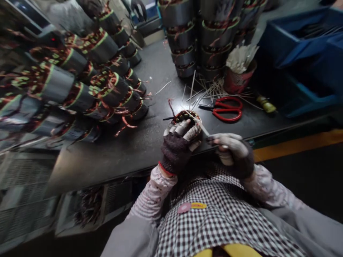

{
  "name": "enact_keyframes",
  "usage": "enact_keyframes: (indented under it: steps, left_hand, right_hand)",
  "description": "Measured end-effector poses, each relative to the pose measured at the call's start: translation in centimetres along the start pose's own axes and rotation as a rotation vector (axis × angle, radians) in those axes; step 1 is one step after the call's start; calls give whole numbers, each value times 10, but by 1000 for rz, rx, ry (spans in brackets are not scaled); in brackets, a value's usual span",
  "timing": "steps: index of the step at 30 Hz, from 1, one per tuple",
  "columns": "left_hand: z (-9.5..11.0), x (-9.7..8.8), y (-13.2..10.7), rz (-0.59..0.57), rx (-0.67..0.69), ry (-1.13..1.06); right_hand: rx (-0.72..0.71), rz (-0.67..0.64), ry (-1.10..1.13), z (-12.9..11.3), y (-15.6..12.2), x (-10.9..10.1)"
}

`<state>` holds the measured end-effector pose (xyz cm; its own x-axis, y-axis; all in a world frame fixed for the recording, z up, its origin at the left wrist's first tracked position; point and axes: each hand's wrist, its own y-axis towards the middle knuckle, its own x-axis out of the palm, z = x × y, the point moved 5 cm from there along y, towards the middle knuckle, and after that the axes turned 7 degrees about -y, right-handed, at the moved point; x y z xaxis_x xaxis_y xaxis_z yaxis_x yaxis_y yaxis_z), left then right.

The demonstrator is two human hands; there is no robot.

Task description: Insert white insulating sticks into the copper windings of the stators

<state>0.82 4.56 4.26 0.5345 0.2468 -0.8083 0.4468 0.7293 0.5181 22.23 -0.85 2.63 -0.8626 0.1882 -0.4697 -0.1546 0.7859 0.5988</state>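
Observation:
My left hand (pixel 180 142), in a dark fingerless glove with taped fingertips, is wrapped round a small motor stator (pixel 184 117) with copper windings, held at the near edge of the dark table (pixel 128 150). My right hand (pixel 232 149), gloved the same way, pinches a thin white strip (pixel 201 127) that runs up into the stator's windings. Both hands are closed. What else my right hand holds in its palm is hidden.
Many wound stators (pixel 80 82) lie piled on the table's left, and more stand stacked (pixel 203 35) at the back. Red-handled scissors (pixel 226 109), scattered white strips (pixel 206 91), a red cup of strips (pixel 238 73) and a yellow object (pixel 266 104) lie right. Blue bins (pixel 302 46) sit far right.

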Motion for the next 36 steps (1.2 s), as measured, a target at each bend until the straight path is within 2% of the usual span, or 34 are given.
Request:
enact_keyframes:
  steps: [2, 3, 7, 9, 12, 14, 15, 17, 19, 20, 22, 24, 26, 29, 31, 32, 34, 36]
  left_hand:
    - [-1, 1, 0, 42, 55, -21]
    - [0, 0, -1, 75, 79, -46]
    - [3, -6, -3, 224, 135, -74]
    - [5, -5, -1, 223, 169, -43]
    - [-1, 1, 2, 176, 143, -50]
    - [-6, 4, 2, 196, 79, -79]
    - [-8, 5, 1, 231, 46, -91]
    - [-10, 7, -1, 328, -20, -103]
    - [-10, 10, -3, 401, -80, -99]
    - [-10, 12, -3, 410, -110, -94]
    - [-10, 17, -2, 382, -181, -76]
    - [-11, 22, -1, 338, -237, -59]
    - [-10, 24, -2, 344, -249, -46]
    - [-7, 23, -4, 429, -223, -8]
    - [-6, 24, -5, 451, -227, 8]
    - [-6, 25, -5, 439, -239, 7]
    - [-6, 27, -4, 402, -263, -2]
    - [-6, 26, -4, 388, -275, -14]
  right_hand:
    - [-158, -17, 63, -11, 28, 0]
    - [-186, -36, 90, -15, 40, 1]
    - [-5, -35, 105, -15, 58, 8]
    - [38, -22, 121, -14, 57, 10]
    - [-7, -58, 126, -10, 58, 5]
    - [10, -8, 29, 5, 63, -15]
    - [56, 53, -90, 17, 67, -32]
    - [218, 160, -471, 47, 74, -70]
    - [403, 115, -882, 79, 81, -99]
    - [470, 36, -1002, 94, 83, -107]
    - [556, -110, -1075, 118, 87, -112]
    - [613, -165, -1060, 131, 91, -108]
    - [700, -183, -1075, 135, 97, -106]
    - [890, -184, -1079, 126, 101, -113]
    - [930, -84, -1029, 105, 91, -120]
    - [886, 5, -967, 90, 80, -122]
    - [652, 183, -762, 53, 49, -114]
    - [385, 143, -460, 17, 11, -89]
